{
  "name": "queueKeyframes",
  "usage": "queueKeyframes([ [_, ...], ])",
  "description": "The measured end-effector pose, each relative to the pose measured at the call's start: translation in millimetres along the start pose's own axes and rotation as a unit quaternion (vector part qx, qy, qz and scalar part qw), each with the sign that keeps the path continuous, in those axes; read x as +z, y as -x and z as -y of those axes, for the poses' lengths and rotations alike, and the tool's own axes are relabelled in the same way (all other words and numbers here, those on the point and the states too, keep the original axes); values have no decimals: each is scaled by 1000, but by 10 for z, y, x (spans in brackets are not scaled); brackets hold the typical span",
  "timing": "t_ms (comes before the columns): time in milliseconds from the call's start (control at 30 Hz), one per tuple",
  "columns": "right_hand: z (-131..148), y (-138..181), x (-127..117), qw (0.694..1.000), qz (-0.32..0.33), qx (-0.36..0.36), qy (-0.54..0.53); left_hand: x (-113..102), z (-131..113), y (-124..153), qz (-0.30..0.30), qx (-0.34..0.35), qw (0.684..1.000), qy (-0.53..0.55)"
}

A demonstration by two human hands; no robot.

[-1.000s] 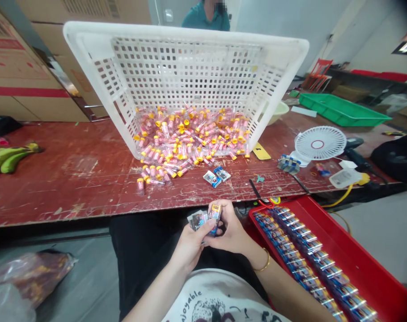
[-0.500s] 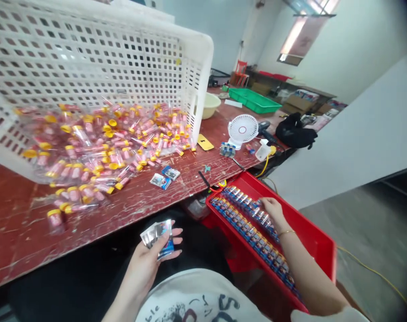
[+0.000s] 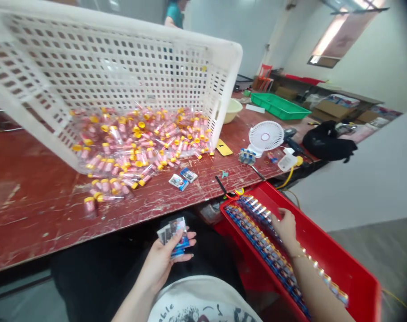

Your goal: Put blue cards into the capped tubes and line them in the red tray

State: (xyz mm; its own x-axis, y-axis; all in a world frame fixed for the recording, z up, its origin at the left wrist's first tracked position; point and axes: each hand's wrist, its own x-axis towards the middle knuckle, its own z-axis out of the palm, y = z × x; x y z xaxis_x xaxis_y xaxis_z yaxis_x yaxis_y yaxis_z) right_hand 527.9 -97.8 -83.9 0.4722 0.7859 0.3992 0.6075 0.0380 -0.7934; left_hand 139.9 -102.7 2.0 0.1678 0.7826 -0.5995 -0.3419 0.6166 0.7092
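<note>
White basket (image 3: 203,41): on the table (image 3: 32,192), opening toward you, yellow-capped tubes (image 3: 139,152) spilling out its front.
Left hand (image 3: 163,257): over your lap; grip pinching a few fanned packets (image 3: 180,235), thumb on top.
Loose packs (image 3: 178,182): two, side by side on the table, beyond your left hand.
Packed rows (image 3: 262,246): two, lengthwise in the red tray (image 3: 341,259).
Right hand (image 3: 286,226): fingers curled at the farther row; can't tell if your grip pinches anything.
</note>
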Motion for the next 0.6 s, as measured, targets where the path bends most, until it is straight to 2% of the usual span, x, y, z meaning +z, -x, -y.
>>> queueKeyframes([
  [67,265,-122,410,999,9,-42,-5,-30,-5,9,18,-9,1000,9],
  [200,921,-576,1591,988,107,-105,-32,-109,-6,44,17,19,1000,9],
  [267,1200,-842,2156,985,132,-101,-35,-150,-2,62,5,38,999,9],
  [333,1393,-1054,2574,987,135,-79,-34,-185,1,70,-7,56,998,15],
  [400,1496,-1171,2808,989,131,-52,-37,-219,-4,66,-17,70,997,28],
  [467,1524,-1192,2866,989,133,-32,-51,-254,-18,54,-29,76,996,45],
  [533,1509,-1139,2784,986,144,-20,-79,-290,-36,38,-32,76,995,56],
  [600,1495,-1025,2599,980,160,-11,-117,-316,-50,24,-11,73,996,54],
])
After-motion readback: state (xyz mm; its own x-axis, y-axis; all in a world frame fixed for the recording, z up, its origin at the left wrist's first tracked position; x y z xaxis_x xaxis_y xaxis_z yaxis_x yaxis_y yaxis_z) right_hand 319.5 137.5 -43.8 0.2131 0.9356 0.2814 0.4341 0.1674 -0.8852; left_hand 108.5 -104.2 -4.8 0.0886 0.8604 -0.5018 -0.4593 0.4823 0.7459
